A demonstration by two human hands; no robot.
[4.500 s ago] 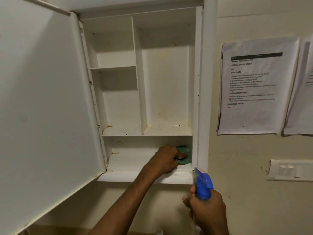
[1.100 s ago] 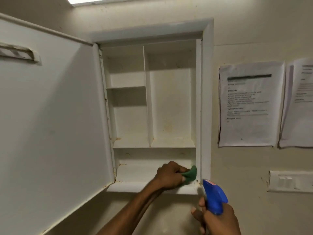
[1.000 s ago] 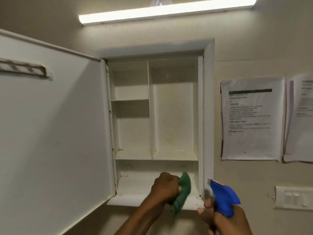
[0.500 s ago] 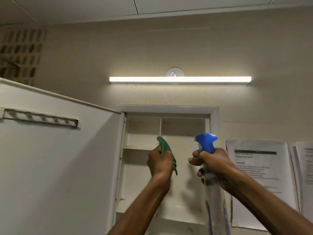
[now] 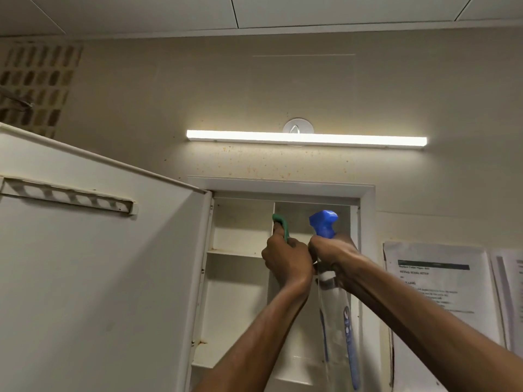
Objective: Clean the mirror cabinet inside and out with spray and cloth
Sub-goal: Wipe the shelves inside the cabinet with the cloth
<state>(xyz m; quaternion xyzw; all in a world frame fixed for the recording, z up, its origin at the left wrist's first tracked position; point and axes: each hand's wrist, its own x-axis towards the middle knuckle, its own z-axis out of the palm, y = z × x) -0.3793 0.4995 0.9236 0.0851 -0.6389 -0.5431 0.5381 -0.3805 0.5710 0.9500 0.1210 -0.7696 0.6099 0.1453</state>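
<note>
The left hand (image 5: 287, 263) is holding a green cloth (image 5: 281, 225), fingers curled round it, up against the cabinet (image 5: 240, 278) divider near the top. The right hand (image 5: 332, 254) is gripping the neck of a clear bottle (image 5: 336, 312) with a blue sprayer, just beside the left. On the paper (image 5: 441, 295) taped at right, only "INITIAL SCENE SETUP" is reading clearly; the bottle's label is blurring.
</note>
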